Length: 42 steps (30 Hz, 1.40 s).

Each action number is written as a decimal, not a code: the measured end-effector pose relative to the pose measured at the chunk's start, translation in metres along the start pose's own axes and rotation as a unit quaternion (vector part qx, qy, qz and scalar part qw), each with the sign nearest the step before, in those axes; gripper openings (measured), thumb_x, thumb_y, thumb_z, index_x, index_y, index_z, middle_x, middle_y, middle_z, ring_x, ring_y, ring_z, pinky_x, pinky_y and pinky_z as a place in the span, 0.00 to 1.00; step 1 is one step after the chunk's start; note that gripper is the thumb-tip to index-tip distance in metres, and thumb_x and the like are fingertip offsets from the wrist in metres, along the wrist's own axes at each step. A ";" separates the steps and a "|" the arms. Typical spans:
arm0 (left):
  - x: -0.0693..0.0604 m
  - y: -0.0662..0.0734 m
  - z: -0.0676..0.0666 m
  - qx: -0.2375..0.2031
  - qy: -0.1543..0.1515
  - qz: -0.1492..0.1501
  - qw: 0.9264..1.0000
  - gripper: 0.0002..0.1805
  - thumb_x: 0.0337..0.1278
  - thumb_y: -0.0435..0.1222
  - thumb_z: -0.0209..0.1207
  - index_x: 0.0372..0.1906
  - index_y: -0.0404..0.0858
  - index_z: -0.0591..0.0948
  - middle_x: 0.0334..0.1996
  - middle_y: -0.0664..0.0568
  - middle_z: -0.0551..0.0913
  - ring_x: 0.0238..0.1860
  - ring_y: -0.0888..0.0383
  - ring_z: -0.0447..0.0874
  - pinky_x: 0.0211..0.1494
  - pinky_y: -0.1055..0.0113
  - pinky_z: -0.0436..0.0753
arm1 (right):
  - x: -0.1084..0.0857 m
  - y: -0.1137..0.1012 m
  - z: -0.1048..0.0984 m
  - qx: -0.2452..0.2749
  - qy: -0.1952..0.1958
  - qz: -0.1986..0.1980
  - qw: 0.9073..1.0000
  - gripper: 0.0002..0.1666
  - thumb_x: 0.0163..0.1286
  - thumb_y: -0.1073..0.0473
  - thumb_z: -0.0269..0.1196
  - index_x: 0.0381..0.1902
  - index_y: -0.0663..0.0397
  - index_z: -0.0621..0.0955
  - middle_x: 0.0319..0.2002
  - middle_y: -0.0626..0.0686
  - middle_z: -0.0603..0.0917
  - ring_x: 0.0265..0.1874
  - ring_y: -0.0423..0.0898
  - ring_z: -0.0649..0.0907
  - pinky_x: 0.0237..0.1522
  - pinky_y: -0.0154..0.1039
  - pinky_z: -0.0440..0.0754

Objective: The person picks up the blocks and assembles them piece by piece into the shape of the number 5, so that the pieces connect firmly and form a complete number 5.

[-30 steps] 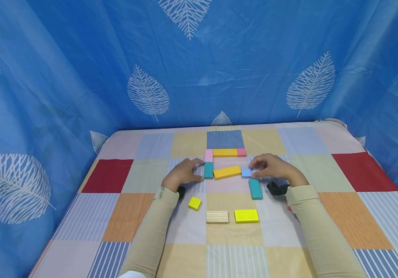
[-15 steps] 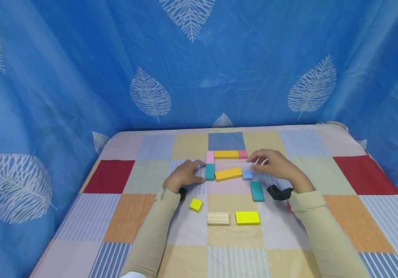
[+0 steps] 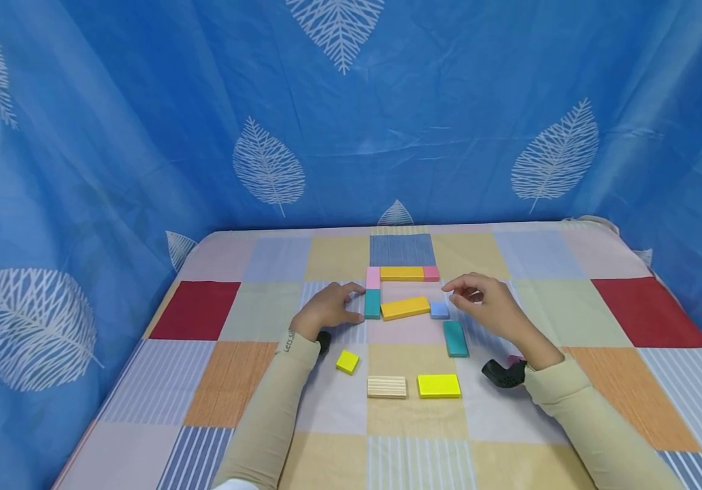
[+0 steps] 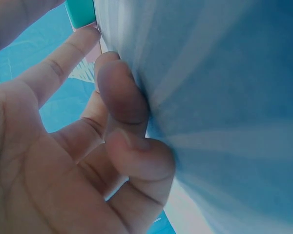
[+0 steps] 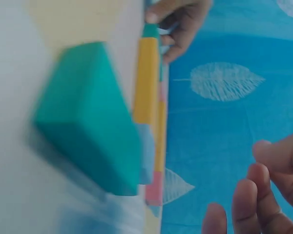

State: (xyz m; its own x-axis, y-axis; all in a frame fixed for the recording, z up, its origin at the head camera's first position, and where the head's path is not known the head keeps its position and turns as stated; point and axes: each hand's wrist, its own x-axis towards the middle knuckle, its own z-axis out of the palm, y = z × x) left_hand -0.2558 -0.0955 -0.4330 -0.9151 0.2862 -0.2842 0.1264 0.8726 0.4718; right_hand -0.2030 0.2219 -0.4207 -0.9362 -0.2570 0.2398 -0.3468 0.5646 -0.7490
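On the left, my left hand [image 3: 326,306] rests on the cloth, its thumb and index fingertips against the near teal block [image 3: 372,305]. The left wrist view shows fingertips beside a corner of that teal block [image 4: 81,12], with the other fingers bent on the cloth. A pink block [image 3: 373,278] adjoins its far end. From there an orange block [image 3: 402,273] and a small pink block [image 3: 431,273] run right. A slanted orange block [image 3: 405,308] meets a small blue block [image 3: 439,310]. Over the cloth to its right hovers my right hand [image 3: 492,309], fingers loosely bent, holding nothing.
A second teal block [image 3: 456,339] lies below the blue one. Nearer are a small yellow block [image 3: 347,362], a ribbed wooden block [image 3: 386,387] and a larger yellow block [image 3: 439,386]. Something pink [image 3: 515,359] is partly hidden behind the right wrist. A blue curtain [image 3: 443,136] hangs behind.
My right hand has let go of the small blue block, lifted off and drawn right and a little back. The left hand stays by the teal block.
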 end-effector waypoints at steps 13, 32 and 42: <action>0.000 0.001 0.001 -0.007 0.002 -0.008 1.000 0.35 0.65 0.40 0.76 0.76 0.50 0.79 0.56 0.43 0.81 0.50 0.48 0.80 0.62 0.53 0.84 | -0.004 0.017 -0.014 -0.016 -0.119 0.055 0.991 0.09 0.73 0.71 0.65 0.49 0.66 0.86 0.39 0.52 0.85 0.44 0.53 0.83 0.43 0.36 0.85; 0.000 0.001 0.002 -0.007 -0.002 -0.008 1.000 0.35 0.66 0.40 0.75 0.76 0.49 0.78 0.58 0.43 0.81 0.52 0.48 0.80 0.63 0.52 0.84 | -0.005 0.030 -0.022 -0.008 -0.242 0.102 0.965 0.23 0.60 0.66 0.80 0.49 0.68 0.83 0.42 0.53 0.84 0.41 0.49 0.79 0.44 0.34 0.82; 0.001 -0.001 0.001 -0.003 -0.001 0.008 1.000 0.35 0.66 0.40 0.75 0.76 0.47 0.78 0.57 0.43 0.82 0.53 0.48 0.80 0.64 0.52 0.83 | -0.009 0.023 -0.020 -0.045 -0.253 0.082 0.963 0.33 0.53 0.61 0.86 0.50 0.64 0.80 0.41 0.52 0.80 0.41 0.48 0.76 0.45 0.38 0.79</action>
State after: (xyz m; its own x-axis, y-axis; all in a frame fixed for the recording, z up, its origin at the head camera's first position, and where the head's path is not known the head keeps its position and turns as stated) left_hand -0.2562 -0.0960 -0.4346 -0.9117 0.3022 -0.2785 0.1400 0.8656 0.4808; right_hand -0.2036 0.2531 -0.4275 -0.8389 -0.4953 -0.2258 -0.2222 0.6902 -0.6887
